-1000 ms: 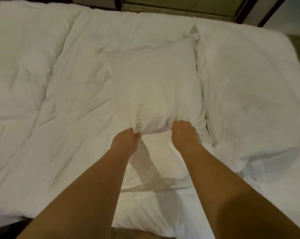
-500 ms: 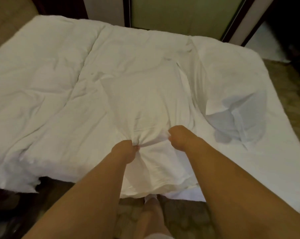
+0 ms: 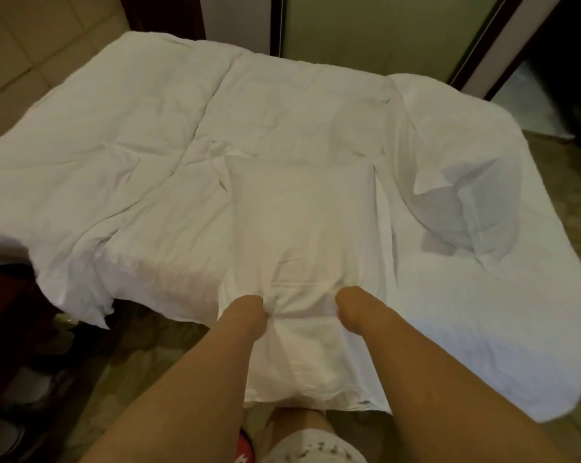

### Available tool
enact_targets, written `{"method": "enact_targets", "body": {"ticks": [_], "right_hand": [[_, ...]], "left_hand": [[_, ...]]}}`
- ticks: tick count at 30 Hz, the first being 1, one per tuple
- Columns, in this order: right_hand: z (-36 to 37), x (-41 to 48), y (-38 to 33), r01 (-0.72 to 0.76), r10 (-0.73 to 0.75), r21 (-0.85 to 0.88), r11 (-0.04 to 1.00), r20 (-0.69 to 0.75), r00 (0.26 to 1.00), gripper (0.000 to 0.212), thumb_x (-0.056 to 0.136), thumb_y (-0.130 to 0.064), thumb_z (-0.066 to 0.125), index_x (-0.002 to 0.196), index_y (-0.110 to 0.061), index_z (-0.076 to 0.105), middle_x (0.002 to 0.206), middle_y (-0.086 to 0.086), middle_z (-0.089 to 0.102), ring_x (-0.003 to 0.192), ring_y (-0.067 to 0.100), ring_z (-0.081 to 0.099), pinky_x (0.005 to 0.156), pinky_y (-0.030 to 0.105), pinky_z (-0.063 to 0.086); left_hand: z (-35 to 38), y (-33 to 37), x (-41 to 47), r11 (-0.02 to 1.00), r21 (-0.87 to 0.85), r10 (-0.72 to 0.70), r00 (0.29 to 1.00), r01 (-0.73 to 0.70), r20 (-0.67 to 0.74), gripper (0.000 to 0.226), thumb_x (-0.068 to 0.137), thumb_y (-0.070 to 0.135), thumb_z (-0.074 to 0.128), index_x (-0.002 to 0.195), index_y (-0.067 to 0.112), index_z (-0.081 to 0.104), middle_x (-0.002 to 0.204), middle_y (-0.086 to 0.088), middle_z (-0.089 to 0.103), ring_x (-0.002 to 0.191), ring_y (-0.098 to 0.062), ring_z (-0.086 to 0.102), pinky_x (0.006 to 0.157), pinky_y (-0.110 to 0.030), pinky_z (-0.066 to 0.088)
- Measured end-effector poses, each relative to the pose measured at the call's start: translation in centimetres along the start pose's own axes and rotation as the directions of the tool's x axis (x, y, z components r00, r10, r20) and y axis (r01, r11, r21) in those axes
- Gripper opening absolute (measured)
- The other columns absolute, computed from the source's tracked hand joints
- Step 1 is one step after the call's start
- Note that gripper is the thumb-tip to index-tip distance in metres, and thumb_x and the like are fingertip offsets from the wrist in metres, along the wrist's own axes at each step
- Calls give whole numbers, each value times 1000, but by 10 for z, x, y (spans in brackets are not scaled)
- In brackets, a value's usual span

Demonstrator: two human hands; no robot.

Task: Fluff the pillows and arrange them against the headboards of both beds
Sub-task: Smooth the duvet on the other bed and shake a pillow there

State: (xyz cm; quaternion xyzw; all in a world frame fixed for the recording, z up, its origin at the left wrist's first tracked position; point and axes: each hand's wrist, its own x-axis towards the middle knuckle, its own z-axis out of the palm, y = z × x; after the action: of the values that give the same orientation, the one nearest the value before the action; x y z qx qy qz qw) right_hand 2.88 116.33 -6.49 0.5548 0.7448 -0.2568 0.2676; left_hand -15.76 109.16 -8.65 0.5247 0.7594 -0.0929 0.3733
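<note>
Scene: While you stand at the near edge of the bed (image 3: 503, 329), both your bare arms reach forward and down over its white bedding.
Left hand: your left hand (image 3: 247, 309) is closed tight, fingers curled under, bunching the near end of the pillow (image 3: 302, 228).
Right hand: your right hand (image 3: 351, 307) is closed just as tight on the same edge of the pillow, a little apart from the left, with a short stretch of gathered fabric between the two.
Pillow: white, lying lengthwise away from you in the middle of the bed, its near end hanging over the mattress edge below your hands and its far end flat on the duvet (image 3: 132, 168).
Duvet: white and creased, spread over the left part of the bed, one corner drooping off the near left edge toward the floor (image 3: 142, 355).
Second pillow: another white pillow (image 3: 476, 208) rests to the right, well apart from the one you hold, with its open flap turned toward you.
Background: a padded headboard (image 3: 31, 55) shows at upper left, and a dark-framed panel (image 3: 382, 35) stands beyond the bed's far edge.
</note>
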Motion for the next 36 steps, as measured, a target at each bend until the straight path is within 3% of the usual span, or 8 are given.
{"method": "enact_targets", "body": {"ticks": [6,10,16,19,22,27,33,36], "right_hand": [[-54,23,-4,99,-110,-57,993,-239,965,22,99,-7,41,107,-3,61,112,12,60,94,25,58,76,28,41],[-111,66,-1,122,-141,-73,990,-359,923,30,99,-10,39,70,-13,44,76,1,44,78,21,48,67,29,36],[-212,182,0,257,-256,-59,965,-440,860,27,101,-19,37,99,-4,59,99,12,56,83,23,51,70,32,39],[-249,248,-4,281,-273,-43,959,-413,869,20,98,-10,38,95,-7,57,94,10,51,90,29,54,73,34,40],[-266,310,-6,288,-273,-9,958,-349,897,27,92,1,37,108,-5,57,107,12,54,101,31,55,84,35,44],[-262,391,-5,302,-294,15,953,-191,937,28,99,-20,41,121,-7,51,121,15,51,113,33,51,91,38,41],[-257,448,2,303,-305,-122,945,2,952,85,81,-56,63,147,-18,25,152,7,30,143,26,24,114,49,19],[-253,462,4,304,-298,-214,928,57,953,105,71,-67,65,151,-23,14,155,4,26,146,24,19,115,58,6]], "left_hand": [[-44,32,32,976,-218,-28,979,-17,-203,27,96,24,45,114,7,54,119,-14,58,108,-31,56,84,-33,42],[-93,58,77,965,-252,-24,943,-64,-332,25,98,25,43,112,8,55,113,-13,56,102,-29,56,82,-35,43],[-185,84,192,984,-178,-62,916,-11,-397,26,99,28,40,111,12,56,109,-10,53,102,-29,55,87,-39,47],[-223,92,256,994,-97,-84,933,53,-351,21,96,26,45,110,14,56,106,-8,53,103,-29,56,88,-40,47],[-241,94,314,995,-16,-102,941,102,-322,23,96,30,47,112,15,54,111,-9,56,107,-30,57,90,-42,48],[-249,84,378,980,178,-64,988,88,-140,32,99,31,42,127,19,49,120,-8,50,114,-30,53,91,-40,42],[-249,65,416,906,415,-72,996,88,-55,89,77,70,55,149,32,22,151,2,35,140,-23,32,111,-42,26],[-244,60,423,888,441,-143,990,125,7,97,68,79,54,146,29,26,142,-3,50,134,-24,41,111,-41,24]]}}
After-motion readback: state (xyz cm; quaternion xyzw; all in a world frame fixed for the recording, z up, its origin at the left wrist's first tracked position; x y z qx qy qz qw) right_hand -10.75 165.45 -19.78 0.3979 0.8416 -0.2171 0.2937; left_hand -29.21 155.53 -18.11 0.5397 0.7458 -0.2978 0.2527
